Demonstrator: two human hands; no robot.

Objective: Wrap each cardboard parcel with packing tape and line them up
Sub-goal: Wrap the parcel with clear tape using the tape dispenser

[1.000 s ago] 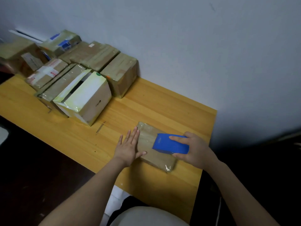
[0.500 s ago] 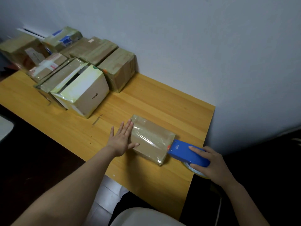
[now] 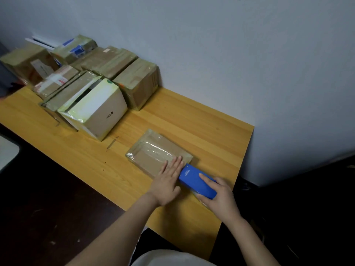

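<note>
On the near right part of the wooden table [image 3: 201,120], flat cardboard parcel [image 3: 151,150] lies face up, glossy clear tape over its top and far-left end, film wrinkled at that corner. Left hand [image 3: 169,182] lies flat on the parcel's near right corner, fingers straight and together, palm down, nothing held. Right hand [image 3: 221,200] is wrapped round the blue tape dispenser [image 3: 196,182], index finger along its top, thumb side hidden below. Dispenser nose touches the parcel's right end, just beside the left fingertips. White lettering on the dispenser's top, too small to read. Tape roll itself is hidden.

Far left of the table: cluster of wrapped boxes packed close together, some against the wall [image 3: 240,54].
- white-topped box [image 3: 96,106], nearest of the group, yellowish tape on its edges, small round black logo with a line of print on its brown side, not legible.
- long flat box [image 3: 67,91] touching its left side.
- brown box [image 3: 138,83] behind it at the right end of the cluster, tape bands across the top.
- wide brown box [image 3: 109,59] behind, small white sticker, unreadable.
- box with blue label [image 3: 76,48] at the back, text unreadable.
- box with white and red label [image 3: 55,81], print blurred.
- big box [image 3: 26,62] far left, white paper label, blurred.
</note>
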